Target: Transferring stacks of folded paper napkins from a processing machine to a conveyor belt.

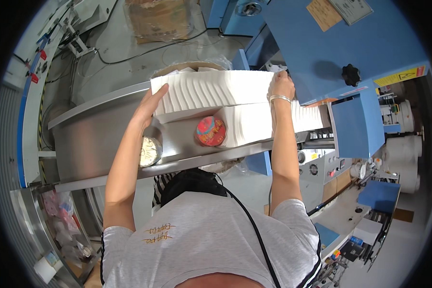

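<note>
A long stack of folded white paper sheets spans the space between my two hands, over the far side of a metal trough. My left hand presses its left end, thumb on top. At the right end my right hand grips it; some of those fingers are hidden. A second row of white folded paper lies in the trough below, running right to the blue machine. Against that row's left end rests a round red and teal object. Near my left forearm is a round cream-coloured object, partly covered.
The metal trough has raised rims. A plastic-lined carton stands just beyond it, partly hidden by the stack. The blue machine with a black knob rises at right. A cardboard box and black cable are on the floor.
</note>
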A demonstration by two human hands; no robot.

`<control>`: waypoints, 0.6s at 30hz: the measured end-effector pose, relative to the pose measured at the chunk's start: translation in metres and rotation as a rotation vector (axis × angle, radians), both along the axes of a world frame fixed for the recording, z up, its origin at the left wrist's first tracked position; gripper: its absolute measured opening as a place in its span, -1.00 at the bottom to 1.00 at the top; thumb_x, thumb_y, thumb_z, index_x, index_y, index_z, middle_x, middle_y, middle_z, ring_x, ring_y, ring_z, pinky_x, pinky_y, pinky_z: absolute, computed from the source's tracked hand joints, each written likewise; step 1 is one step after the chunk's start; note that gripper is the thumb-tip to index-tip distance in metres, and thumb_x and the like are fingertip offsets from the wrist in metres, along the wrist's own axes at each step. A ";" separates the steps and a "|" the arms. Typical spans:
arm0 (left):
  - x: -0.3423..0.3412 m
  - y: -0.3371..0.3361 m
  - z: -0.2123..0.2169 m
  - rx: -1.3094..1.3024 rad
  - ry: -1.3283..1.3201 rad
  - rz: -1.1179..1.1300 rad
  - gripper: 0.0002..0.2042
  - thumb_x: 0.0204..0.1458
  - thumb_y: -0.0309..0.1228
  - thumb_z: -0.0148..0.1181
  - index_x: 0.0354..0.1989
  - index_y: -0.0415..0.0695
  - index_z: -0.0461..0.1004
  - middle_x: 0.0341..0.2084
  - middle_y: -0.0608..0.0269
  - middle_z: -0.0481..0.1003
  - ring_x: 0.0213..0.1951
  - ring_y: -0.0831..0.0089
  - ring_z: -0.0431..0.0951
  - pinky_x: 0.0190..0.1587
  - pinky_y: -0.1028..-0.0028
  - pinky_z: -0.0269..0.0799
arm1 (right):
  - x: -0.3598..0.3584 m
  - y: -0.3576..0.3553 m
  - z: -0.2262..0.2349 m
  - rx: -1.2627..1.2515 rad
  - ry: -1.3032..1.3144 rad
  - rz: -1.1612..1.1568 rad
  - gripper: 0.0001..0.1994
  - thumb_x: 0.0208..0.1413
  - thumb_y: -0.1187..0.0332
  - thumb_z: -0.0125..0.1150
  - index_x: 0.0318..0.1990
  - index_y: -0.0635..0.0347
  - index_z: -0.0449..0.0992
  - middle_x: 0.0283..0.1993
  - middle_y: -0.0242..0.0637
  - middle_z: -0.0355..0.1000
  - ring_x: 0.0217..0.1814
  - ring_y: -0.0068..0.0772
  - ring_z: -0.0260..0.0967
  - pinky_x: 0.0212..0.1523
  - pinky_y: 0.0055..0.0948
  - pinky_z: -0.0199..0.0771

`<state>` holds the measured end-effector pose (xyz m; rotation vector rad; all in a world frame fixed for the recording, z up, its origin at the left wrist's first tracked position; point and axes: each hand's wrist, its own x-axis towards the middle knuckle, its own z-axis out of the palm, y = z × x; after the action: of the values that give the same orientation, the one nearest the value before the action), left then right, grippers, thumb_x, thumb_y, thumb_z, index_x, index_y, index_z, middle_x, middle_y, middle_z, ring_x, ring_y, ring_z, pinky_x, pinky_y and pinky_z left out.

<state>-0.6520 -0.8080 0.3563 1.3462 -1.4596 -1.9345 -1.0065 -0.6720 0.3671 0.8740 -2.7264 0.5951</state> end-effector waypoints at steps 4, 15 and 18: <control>0.001 -0.005 -0.009 0.004 0.020 -0.016 -0.17 0.00 0.08 0.10 0.32 -0.19 -0.06 0.27 0.03 0.07 0.31 0.21 0.00 0.30 0.26 -0.17 | -0.011 0.007 -0.005 -0.058 -0.022 0.152 -0.84 0.08 0.31 0.07 -0.29 0.03 0.58 -0.23 -0.14 0.47 -0.17 0.00 0.43 -0.11 -0.20 0.43; -0.010 0.006 0.013 -0.035 -0.027 -0.081 -0.15 0.02 0.08 0.08 0.34 -0.17 -0.14 0.30 0.06 -0.02 0.33 0.25 -0.08 0.31 0.29 -0.22 | 0.008 0.006 0.009 0.339 0.052 0.212 -0.53 0.18 0.01 -0.13 -0.24 0.19 0.60 0.15 -0.30 0.27 0.20 -0.18 0.17 0.17 -0.23 0.19; -0.012 0.006 0.019 -0.020 -0.083 -0.075 -0.16 0.03 0.08 0.07 0.33 -0.19 -0.13 0.30 0.07 0.00 0.32 0.25 -0.03 0.30 0.28 -0.17 | 0.010 0.005 0.017 0.416 0.033 0.252 -0.49 0.19 -0.04 -0.17 -0.20 0.19 0.61 0.29 -0.25 0.14 0.33 -0.13 -0.01 0.26 -0.22 0.01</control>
<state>-0.6637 -0.8017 0.3757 1.3971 -1.5856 -1.9248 -0.9967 -0.6667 0.3844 1.3207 -2.7749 0.0427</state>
